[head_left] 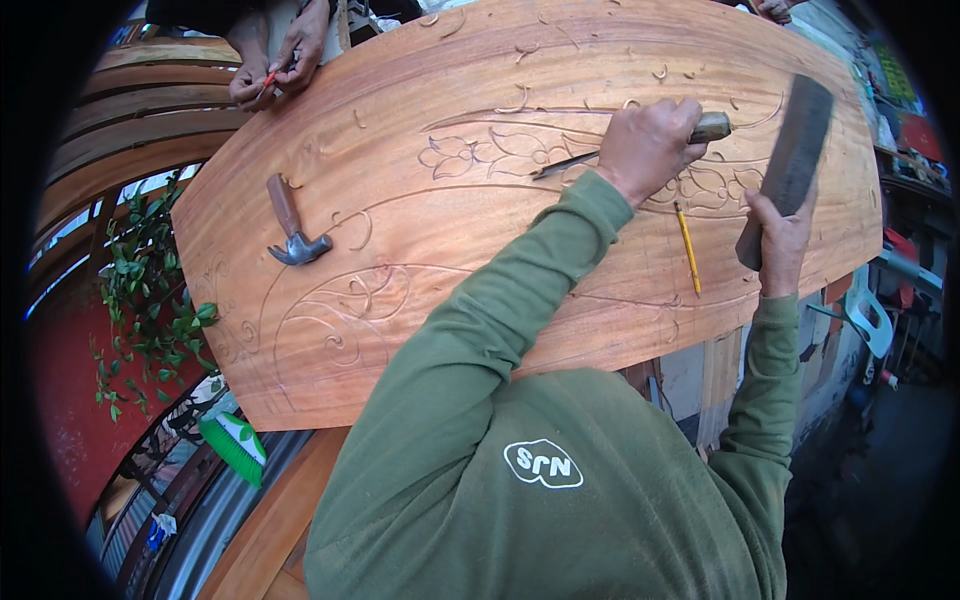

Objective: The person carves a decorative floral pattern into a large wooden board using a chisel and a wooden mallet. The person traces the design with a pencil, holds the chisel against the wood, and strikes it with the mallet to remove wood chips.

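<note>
My left hand (648, 148) is closed round a chisel, its wooden handle (712, 127) sticking out on the right. The thin dark blade (562, 166) points left, with its tip at the carved flower lines. In my right hand (784, 238), a dark, flat wooden mallet (800, 135) is held upright over the right part of the panel. Beneath both hands lies a large wooden panel (400, 225) with carved flowers and curling scrolls. Between my hands, a yellow pencil (687, 248) rests on the wood.
A claw hammer (288, 220) lies on the panel's left side. Curled shavings (520, 98) are scattered about. At the far left edge, another person's hands (290, 55) hold a small red item (267, 84). A leafy plant (150, 290) and green brush (236, 447) are at the left.
</note>
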Demonstrator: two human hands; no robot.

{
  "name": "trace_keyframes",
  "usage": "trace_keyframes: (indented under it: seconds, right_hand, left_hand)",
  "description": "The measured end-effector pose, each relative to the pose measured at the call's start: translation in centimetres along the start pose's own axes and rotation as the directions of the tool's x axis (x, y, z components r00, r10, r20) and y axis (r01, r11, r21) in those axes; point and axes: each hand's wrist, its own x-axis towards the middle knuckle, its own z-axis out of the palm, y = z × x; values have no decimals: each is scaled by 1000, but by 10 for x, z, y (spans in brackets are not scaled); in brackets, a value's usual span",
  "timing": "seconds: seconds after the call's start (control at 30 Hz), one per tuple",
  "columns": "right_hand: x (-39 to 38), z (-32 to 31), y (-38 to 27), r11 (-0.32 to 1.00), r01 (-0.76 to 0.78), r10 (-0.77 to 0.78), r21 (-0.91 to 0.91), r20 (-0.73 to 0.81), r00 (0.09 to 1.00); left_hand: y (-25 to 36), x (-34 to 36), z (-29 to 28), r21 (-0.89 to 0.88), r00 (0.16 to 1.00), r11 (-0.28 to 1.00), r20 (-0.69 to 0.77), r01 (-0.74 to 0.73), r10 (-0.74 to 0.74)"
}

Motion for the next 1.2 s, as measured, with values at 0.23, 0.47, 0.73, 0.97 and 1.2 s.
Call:
trace_keyframes:
  seconds: [0.23,0.47,0.73,0.97,1.2]
  right_hand:
    - [-37,9,25,976,183,-166,-115,143,976]
    - [-65,26,8,994,74,-52,86,-235,971]
    - [-83,10,-1,987,27,22,157,-303,953]
    - [-108,16,22,962,153,-152,-227,20,988]
    - [-123,44,11,1000,-4,2,-7,-334,943]
  left_hand:
    - [5,-6,-10,-55,998,997,-1,-57,57]
    - [11,-15,-15,-117,987,980,8,-162,164]
    - [8,-29,-18,-133,976,976,110,-173,188]
    - [7,-30,-20,-119,976,974,83,-191,201]
    - [8,-33,-19,-131,961,966,135,-223,240]
